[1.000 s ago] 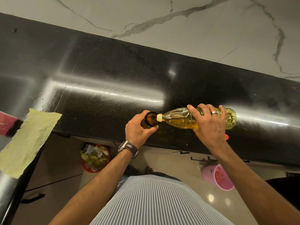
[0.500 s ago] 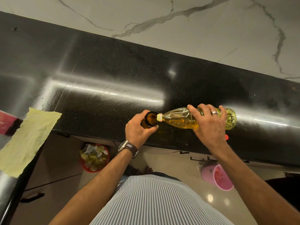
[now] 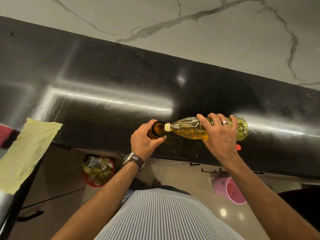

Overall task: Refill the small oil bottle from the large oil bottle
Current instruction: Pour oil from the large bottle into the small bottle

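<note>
- Two bottles meet at the counter's (image 3: 121,80) front edge: the large oil bottle (image 3: 188,129) lies tipped, neck at the small oil bottle's (image 3: 158,129) open mouth
- Left hand (image 3: 144,142) curls round the small bottle; right hand (image 3: 220,135) wraps the large one
- Pouring seems midway; fill level unclear, capping remains
- Red cap (image 3: 238,147) lies beside the right wrist

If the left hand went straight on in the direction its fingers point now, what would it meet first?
The left hand already grips the small amber bottle, so it would only press on that bottle. Just beyond sits the neck of the large oil bottle, though depth is unclear.
</note>
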The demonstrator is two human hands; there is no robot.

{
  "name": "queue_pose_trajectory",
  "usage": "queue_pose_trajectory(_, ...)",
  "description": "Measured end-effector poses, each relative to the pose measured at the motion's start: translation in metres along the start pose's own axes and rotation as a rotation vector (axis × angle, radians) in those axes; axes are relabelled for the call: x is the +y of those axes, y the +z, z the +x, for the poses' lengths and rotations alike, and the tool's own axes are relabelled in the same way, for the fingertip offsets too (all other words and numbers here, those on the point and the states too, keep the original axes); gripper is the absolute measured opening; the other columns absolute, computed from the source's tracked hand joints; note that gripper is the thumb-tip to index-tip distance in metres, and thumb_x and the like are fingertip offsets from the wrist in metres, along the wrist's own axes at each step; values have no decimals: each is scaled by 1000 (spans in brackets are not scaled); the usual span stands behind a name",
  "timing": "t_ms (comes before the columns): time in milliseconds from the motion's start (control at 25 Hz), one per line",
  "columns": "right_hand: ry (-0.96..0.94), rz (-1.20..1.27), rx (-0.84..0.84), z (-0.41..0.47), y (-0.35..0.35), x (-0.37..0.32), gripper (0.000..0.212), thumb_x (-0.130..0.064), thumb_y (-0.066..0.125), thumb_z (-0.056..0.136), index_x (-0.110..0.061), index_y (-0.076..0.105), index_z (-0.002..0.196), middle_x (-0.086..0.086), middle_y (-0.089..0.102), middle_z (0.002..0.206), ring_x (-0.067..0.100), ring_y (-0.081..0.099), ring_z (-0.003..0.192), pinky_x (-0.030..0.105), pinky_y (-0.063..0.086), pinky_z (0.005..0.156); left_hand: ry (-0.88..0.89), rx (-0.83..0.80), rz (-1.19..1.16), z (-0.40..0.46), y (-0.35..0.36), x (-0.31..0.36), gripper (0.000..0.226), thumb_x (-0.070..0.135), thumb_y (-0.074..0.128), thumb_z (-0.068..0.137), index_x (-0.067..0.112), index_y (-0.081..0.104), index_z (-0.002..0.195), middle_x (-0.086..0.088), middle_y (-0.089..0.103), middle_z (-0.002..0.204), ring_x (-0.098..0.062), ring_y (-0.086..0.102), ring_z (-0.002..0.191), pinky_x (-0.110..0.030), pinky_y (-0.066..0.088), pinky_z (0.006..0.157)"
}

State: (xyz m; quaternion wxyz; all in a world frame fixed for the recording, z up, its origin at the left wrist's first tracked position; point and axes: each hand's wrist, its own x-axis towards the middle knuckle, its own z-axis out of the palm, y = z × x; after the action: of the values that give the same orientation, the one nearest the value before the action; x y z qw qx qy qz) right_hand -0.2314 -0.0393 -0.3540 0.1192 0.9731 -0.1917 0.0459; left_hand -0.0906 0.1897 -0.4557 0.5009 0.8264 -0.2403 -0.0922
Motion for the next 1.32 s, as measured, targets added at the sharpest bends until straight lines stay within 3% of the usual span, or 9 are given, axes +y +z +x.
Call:
queue_pose_trajectory(880, 18, 4, -12, 0, 1, -3, 87, -31, 91, 73, -32, 46, 148, 10, 60, 138, 33, 55, 129, 64, 32, 112, -2, 5, 1, 0, 1, -2, 67, 49, 86, 76, 27, 63, 134, 6, 71, 116, -9, 65, 106, -33, 61, 88)
queue_pose_trajectory(1320, 93, 67, -112, -4, -1, -12, 95, -26, 94, 67, -31, 46, 148, 7, 60, 136, 32, 56, 129, 64, 35, 112, -26, -18, 8, 1, 1, 0, 66, 52, 84, 76, 27, 63, 134, 6, 71, 117, -9, 65, 107, -34, 60, 90)
